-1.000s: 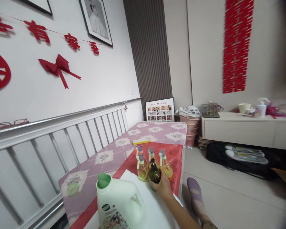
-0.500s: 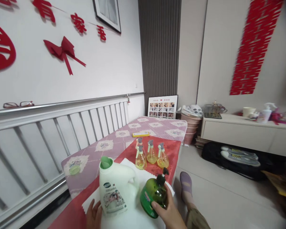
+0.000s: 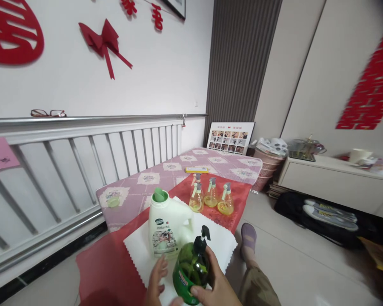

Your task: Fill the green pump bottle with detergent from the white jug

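My right hand (image 3: 217, 284) is wrapped round a green pump bottle (image 3: 191, 270) with a black pump head, its label facing left. Just left of that bottle is my left hand (image 3: 159, 282), its fingers apart and holding nothing. Behind both hands a pale green detergent jug (image 3: 164, 229) stands uncapped on a white cloth (image 3: 135, 250), its green spout showing. Several clear spray bottles (image 3: 196, 199) with yellow liquid in the bottom stand on the red cloth (image 3: 239, 189) beyond the jug.
A pale green cap (image 3: 113, 202) lies on the purple patterned tablecloth (image 3: 134, 191). Farther back is a yellow flat case (image 3: 196, 170). A white railing (image 3: 130, 148) runs along the left wall. To the right stand a pink basket (image 3: 268, 161) and a low cabinet (image 3: 332, 176).
The pump bottle in my right hand has moved nearer and in front of the jug. My left hand has left the jug's side and come towards the bottle. The view has turned left.
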`<action>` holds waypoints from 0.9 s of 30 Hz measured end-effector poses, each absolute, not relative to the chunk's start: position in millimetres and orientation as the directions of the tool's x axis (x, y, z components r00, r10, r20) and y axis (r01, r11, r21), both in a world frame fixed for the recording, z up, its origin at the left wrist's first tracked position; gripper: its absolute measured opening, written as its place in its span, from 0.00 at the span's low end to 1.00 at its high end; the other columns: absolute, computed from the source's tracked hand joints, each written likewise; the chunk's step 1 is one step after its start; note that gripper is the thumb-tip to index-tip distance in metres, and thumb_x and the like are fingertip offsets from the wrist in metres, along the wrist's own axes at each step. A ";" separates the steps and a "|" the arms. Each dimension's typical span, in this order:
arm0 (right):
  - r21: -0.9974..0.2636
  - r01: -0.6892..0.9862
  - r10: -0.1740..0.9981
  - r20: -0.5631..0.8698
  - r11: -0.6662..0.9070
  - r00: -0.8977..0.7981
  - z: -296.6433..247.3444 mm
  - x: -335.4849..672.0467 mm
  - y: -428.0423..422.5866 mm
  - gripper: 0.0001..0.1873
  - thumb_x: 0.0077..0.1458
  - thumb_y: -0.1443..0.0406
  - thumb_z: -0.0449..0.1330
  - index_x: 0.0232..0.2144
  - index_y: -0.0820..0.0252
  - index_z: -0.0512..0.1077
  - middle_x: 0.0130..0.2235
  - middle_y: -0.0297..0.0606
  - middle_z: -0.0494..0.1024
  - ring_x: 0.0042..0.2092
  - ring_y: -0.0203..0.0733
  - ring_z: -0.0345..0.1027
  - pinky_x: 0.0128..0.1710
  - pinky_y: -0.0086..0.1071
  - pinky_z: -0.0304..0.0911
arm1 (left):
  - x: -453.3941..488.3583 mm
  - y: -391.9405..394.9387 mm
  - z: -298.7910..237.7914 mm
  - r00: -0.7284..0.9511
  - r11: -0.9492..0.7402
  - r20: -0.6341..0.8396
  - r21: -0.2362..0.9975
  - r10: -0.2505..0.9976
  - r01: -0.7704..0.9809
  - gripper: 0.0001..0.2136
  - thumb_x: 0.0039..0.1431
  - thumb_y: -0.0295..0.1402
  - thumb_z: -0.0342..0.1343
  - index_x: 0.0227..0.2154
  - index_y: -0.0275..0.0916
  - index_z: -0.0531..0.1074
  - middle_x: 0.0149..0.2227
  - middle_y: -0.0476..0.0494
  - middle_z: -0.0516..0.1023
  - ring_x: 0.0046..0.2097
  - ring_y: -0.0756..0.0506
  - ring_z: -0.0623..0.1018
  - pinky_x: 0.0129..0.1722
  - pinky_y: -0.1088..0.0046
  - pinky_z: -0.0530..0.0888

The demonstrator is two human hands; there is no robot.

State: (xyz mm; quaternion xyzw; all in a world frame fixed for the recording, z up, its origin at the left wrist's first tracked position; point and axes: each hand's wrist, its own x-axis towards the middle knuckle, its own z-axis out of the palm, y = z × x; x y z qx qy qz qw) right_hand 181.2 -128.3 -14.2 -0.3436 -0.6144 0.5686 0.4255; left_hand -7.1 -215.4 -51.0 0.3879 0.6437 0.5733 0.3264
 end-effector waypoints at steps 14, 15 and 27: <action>-0.980 0.095 0.949 0.143 0.176 -0.282 -23.1 171.8 -135.4 0.31 0.53 0.50 0.67 0.57 0.54 0.73 0.57 0.50 0.81 0.60 0.58 0.74 0.58 0.48 0.71 | 20.7 -197.6 -81.1 -0.470 -0.029 0.216 0.928 0.856 0.372 0.44 0.40 0.28 0.64 0.65 0.38 0.57 0.66 0.28 0.71 0.65 0.32 0.74 0.65 0.52 0.72; -0.979 0.111 0.959 0.141 0.172 -0.245 -20.2 169.4 -133.9 0.28 0.52 0.51 0.68 0.53 0.53 0.75 0.55 0.49 0.83 0.58 0.58 0.76 0.58 0.48 0.71 | 18.6 -198.5 -85.0 -0.468 -0.014 0.196 0.931 0.862 0.364 0.46 0.37 0.26 0.64 0.65 0.39 0.57 0.66 0.28 0.71 0.65 0.32 0.74 0.65 0.52 0.72; -0.976 0.083 0.966 0.182 0.199 -0.183 8.6 131.9 -138.6 0.14 0.46 0.57 0.66 0.36 0.53 0.76 0.36 0.39 0.82 0.41 0.52 0.78 0.45 0.42 0.75 | 10.3 -202.7 -102.6 -0.402 0.027 0.186 0.884 0.897 0.467 0.43 0.45 0.31 0.64 0.67 0.33 0.56 0.68 0.25 0.69 0.66 0.30 0.73 0.65 0.51 0.74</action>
